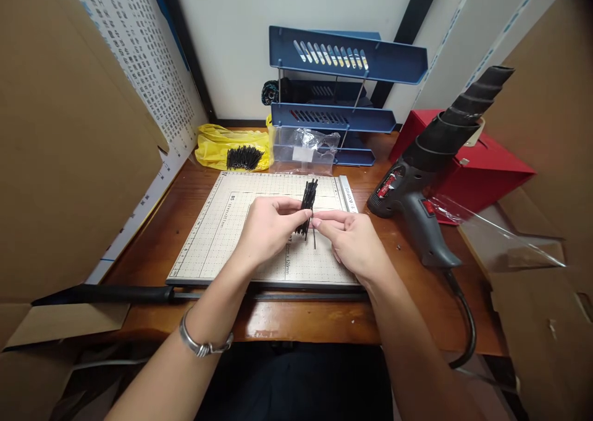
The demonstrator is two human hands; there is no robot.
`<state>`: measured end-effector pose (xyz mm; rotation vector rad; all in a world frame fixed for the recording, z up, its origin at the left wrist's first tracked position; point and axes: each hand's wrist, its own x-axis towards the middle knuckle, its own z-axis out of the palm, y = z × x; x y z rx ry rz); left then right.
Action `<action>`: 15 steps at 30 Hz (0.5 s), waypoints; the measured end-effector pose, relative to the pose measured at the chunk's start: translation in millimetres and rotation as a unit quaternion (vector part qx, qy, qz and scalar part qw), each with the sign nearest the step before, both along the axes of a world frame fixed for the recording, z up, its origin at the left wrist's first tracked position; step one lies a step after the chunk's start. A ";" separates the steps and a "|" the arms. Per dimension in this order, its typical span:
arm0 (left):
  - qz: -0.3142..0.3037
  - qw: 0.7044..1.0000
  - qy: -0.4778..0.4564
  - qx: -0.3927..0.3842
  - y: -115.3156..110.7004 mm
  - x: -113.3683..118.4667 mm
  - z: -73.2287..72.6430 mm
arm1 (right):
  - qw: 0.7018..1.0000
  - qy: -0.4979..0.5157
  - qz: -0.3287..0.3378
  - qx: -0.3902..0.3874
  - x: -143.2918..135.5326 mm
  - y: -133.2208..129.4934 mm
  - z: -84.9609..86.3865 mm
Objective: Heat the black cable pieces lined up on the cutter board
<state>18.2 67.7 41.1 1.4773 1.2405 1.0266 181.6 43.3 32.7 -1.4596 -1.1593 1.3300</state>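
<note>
My left hand (271, 229) is closed around an upright bundle of thin black sticks or tubes (309, 195); their exact kind I cannot make out. At the bundle's right side, my right hand (349, 235) pinches with thumb and forefinger at a single black strand that hangs lower than the others. Both hands are above a cream paper cutter board (245, 223) printed with a grid and size marks. Behind the board, a heap of similar short black pieces (244, 157) lies on a yellow plastic bag (208, 146).
The cutter's black-handled arm (134, 293) lies along the table's front edge. A heat gun (417, 180) stands at right, its cord running forward, beside a red box (495, 167). At the back are a blue tiered tray (343, 115) and a clear bag (303, 155). Cardboard flanks both sides.
</note>
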 end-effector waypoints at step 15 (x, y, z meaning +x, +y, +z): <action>0.063 0.995 -0.064 0.047 -35.2 14.0 -27.7 | 0.930 -0.301 -0.009 0.209 -0.5 -26.5 -12.5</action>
